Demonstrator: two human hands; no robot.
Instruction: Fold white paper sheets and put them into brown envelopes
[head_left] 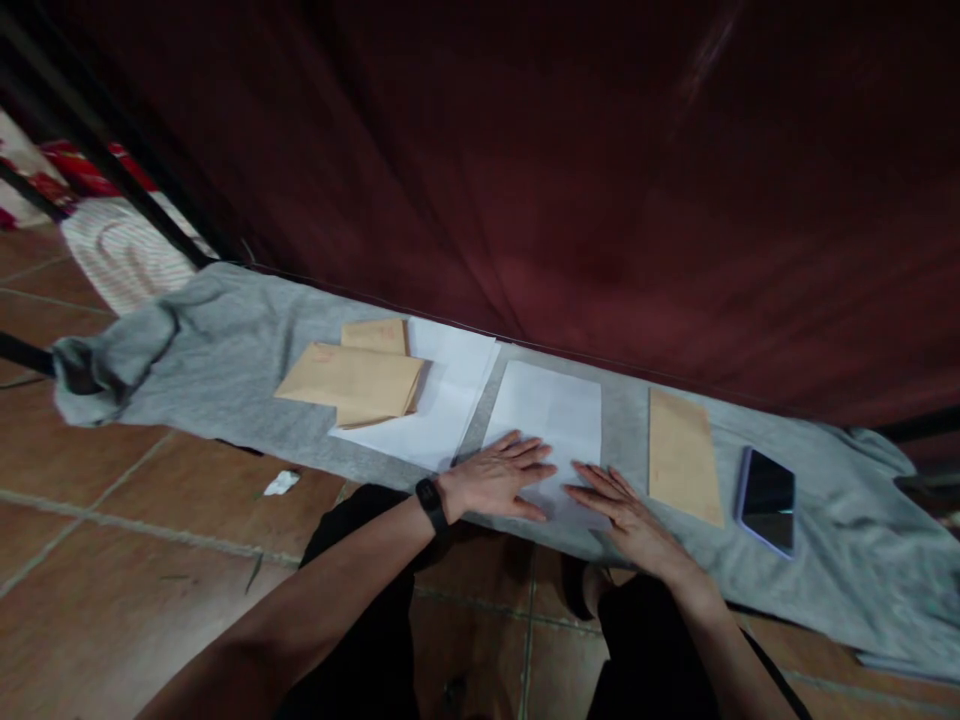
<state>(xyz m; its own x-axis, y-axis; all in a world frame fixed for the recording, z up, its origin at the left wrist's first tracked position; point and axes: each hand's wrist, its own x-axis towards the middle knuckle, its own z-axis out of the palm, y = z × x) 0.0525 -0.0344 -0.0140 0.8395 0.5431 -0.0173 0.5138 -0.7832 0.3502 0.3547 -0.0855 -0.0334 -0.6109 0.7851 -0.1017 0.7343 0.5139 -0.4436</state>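
A white sheet of paper point(551, 405) lies flat on the grey cloth, its near part under both hands. My left hand point(502, 475), with a dark band on the wrist, rests on the paper's left near side, fingers stretched out and palm down. Across from it, my right hand point(619, 505) lies on the near right edge, fingers also extended. Neither hand grips anything. Just right of the paper is a single tan envelope point(684, 455). To the left, several tan envelopes point(356, 380) are piled on other white sheets point(450, 385).
Grey cloth point(247, 330) covers the long narrow surface, bunched at its left end. A phone point(769, 500) with a purple edge lies at the right. Dark red fabric point(525, 200) hangs behind. Below are floor tiles point(187, 520) with a crumpled white scrap point(281, 483).
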